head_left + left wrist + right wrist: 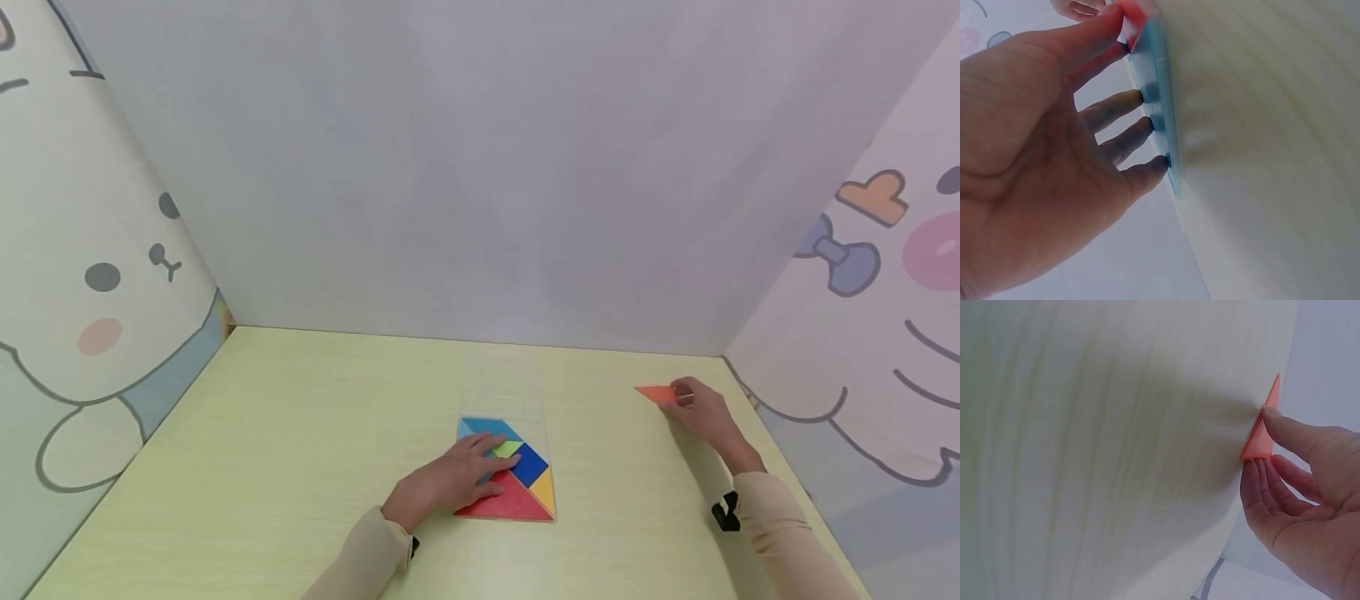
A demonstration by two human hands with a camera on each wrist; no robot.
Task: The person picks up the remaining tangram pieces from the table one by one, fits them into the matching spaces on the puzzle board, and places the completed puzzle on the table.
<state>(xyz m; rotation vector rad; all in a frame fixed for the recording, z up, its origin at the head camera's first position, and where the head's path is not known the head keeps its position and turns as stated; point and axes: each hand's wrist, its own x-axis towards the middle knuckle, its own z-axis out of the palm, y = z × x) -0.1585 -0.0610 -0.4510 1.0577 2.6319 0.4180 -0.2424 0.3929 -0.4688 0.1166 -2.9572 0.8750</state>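
Observation:
In the head view, my left hand (453, 473) lies with fingers spread over a set of tangram pieces in a flat square tray. Around its fingers show a large red triangle (517, 507), a blue square (529, 465), a yellow triangle (545, 492), a lime-green piece (508, 448) and a lighter blue piece (480, 425). The fingertips touch the pieces in the left wrist view, and the palm is raised. Off to the right, my right hand (703, 410) pinches an orange triangle tangram piece (1263, 440) between thumb and fingers, close over the table.
A faint transparent panel (501, 383) lies on the pale wood-grain table (300, 433) just beyond the tray. A plain grey wall (480, 183) rises at the back, with cartoon-printed panels on the left (82, 250) and right (862, 333).

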